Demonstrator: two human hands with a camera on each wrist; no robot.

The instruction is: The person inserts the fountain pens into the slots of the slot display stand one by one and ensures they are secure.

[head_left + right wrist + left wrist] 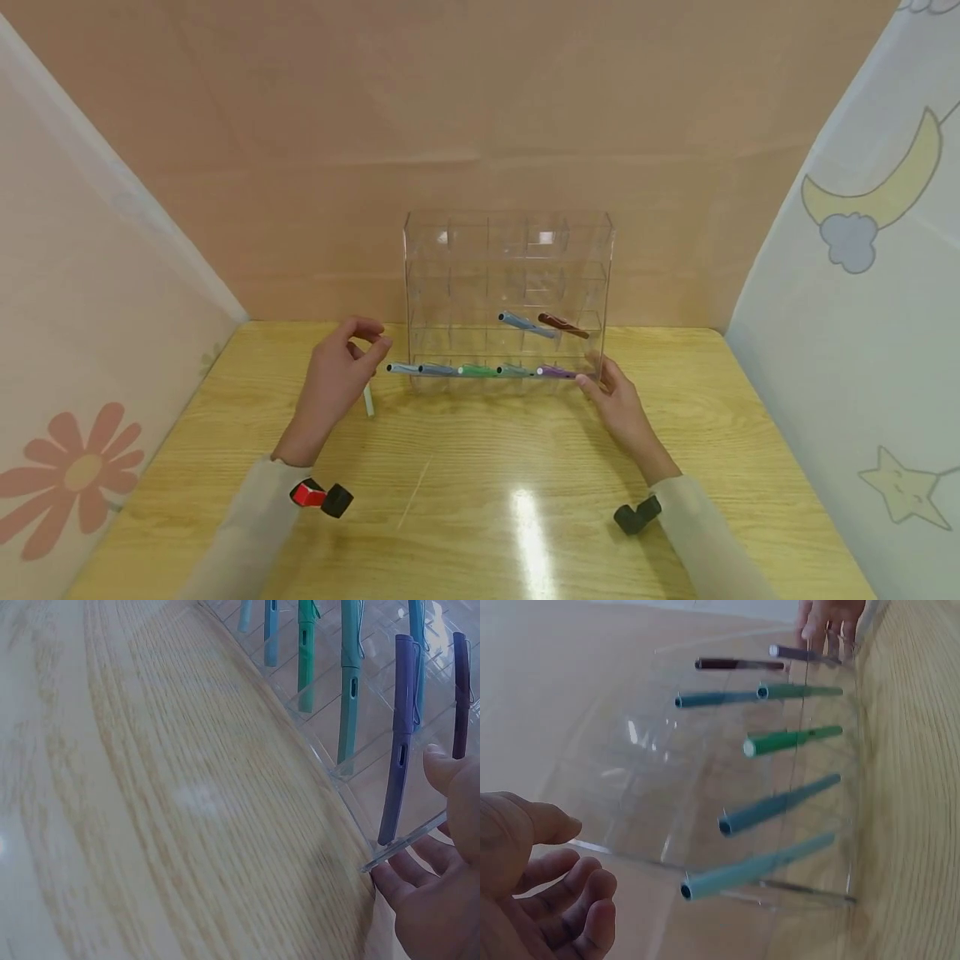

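Observation:
A clear acrylic pen rack (510,267) with a grid of compartments stands upright at the back of the table. Along its bottom row lie several pens: light blue (757,866), blue (780,804), green (477,371), teal (349,682) and purple (400,735). One row higher are a blue pen (525,323) and a dark red pen (562,324). My left hand (341,367), fingers loosely bent and holding nothing, hovers beside the rack's left side. My right hand (618,408) grips the lower right side wall, thumb in front and fingers around the outer edge.
A short pale strip (368,400) shows just below the left hand. The wooden table (465,483) ends at a plain tan backdrop (337,167) close behind the rack. Printed cloth walls (847,333) border both sides.

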